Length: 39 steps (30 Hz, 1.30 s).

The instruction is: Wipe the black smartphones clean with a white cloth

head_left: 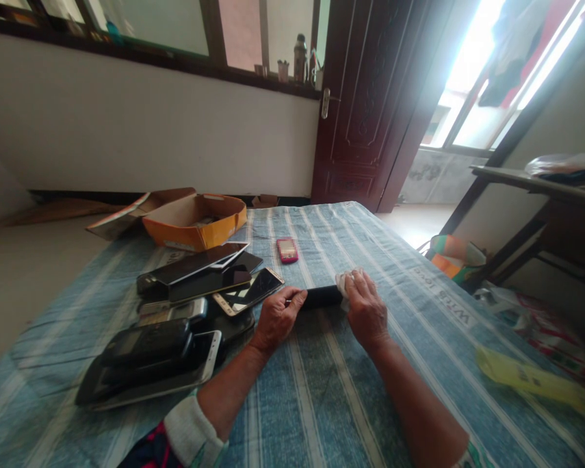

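A black phone lies sideways between my two hands, low over the striped cloth. My left hand pinches its left end between thumb and fingers. My right hand is closed on a crumpled white tissue, which presses against the phone's right end. Beyond the phone, a small pink-red phone lies by itself on the cloth. Left of my left hand is a loose pile of phones and tablets, among them a gold-framed phone with a dark screen and a thick black device.
An open orange cardboard box stands at the far left of the cloth-covered table. A yellow plastic packet lies at the right. A dark red door is behind, and a shelf stands to the right.
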Motion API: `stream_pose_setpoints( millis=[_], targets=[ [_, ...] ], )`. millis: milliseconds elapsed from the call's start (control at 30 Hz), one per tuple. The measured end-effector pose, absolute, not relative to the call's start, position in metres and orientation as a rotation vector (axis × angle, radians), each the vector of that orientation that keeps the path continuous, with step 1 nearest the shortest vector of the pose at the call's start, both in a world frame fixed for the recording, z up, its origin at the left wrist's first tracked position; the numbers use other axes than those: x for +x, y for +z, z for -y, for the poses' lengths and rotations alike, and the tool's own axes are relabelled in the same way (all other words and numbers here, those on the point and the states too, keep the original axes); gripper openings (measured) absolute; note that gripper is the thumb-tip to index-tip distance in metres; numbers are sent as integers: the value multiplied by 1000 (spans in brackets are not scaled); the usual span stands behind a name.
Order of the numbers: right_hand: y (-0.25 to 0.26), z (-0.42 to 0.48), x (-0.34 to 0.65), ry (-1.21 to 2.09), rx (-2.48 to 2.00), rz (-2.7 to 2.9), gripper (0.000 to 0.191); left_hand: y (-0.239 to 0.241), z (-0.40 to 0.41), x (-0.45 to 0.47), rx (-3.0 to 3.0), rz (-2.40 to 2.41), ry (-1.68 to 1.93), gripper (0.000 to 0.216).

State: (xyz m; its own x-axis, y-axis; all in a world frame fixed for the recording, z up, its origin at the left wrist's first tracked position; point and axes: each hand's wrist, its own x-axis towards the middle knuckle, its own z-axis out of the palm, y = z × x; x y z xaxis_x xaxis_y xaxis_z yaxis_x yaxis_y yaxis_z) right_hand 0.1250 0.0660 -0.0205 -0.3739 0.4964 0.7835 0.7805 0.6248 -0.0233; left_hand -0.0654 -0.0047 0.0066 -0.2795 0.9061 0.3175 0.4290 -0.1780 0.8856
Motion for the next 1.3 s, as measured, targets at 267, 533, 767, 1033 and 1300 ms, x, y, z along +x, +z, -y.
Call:
stream_pose_setpoints(
  millis=[267,533,767,1033,1300],
  targets=[
    [-24,-73,131,-427,-1086,1983,38,7,5,-66,1535,-1664,1455,30],
    [-29,-75,130,-408,-1084,1983,40,7,4,-65,1531,-1656,1460,31],
    [-27,-69,121,-429,-1101,1977,41,7,5,-64,1532,-1648,1472,30],
    [-23,-43,83,-420,-905,2097,44,10,7,-64,1558,-1629,1485,28],
    [-21,-42,84,-371,-851,2144,46,12,9,-63,1561,-1609,1496,27]
  ],
)
